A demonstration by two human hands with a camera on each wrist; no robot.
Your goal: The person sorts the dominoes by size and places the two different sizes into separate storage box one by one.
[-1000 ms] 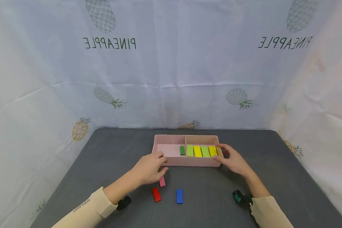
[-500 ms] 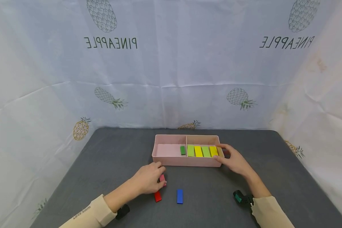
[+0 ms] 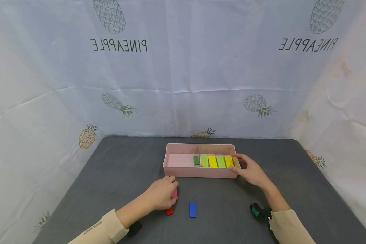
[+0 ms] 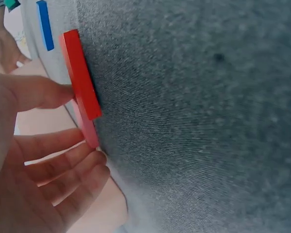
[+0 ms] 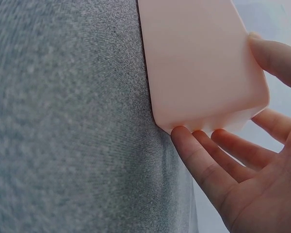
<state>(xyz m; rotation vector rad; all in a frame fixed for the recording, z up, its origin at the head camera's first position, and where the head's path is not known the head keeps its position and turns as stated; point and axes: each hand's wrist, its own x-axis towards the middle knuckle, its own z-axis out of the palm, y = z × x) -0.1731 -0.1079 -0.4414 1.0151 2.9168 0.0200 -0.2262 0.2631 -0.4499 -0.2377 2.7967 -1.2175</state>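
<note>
My left hand (image 3: 161, 194) is down on the table in front of the box, with thumb and fingers at the two ends of a pink block (image 4: 87, 127). Close beside it lies a red block (image 4: 81, 73), partly covered by that hand in the head view. A blue block (image 3: 192, 209) rests farther right. At the box's right end, my right hand (image 3: 250, 171) grips the pink two-part box (image 3: 198, 172), thumb at the front rim and fingers around the end wall. A dark green block (image 3: 196, 160) sits in the left compartment.
The right compartment holds a row of light green blocks (image 3: 204, 160) and yellow blocks (image 3: 212, 161). Behind the dark grey table (image 3: 125, 152) hangs a white curtain (image 3: 201, 67) with pineapple prints. Black wrist devices (image 3: 259, 210) are strapped near the sleeves.
My left hand has come down from the box's front left edge toward me, and its thumb and fingers now pinch the pink block. The right hand has stayed on the box.
</note>
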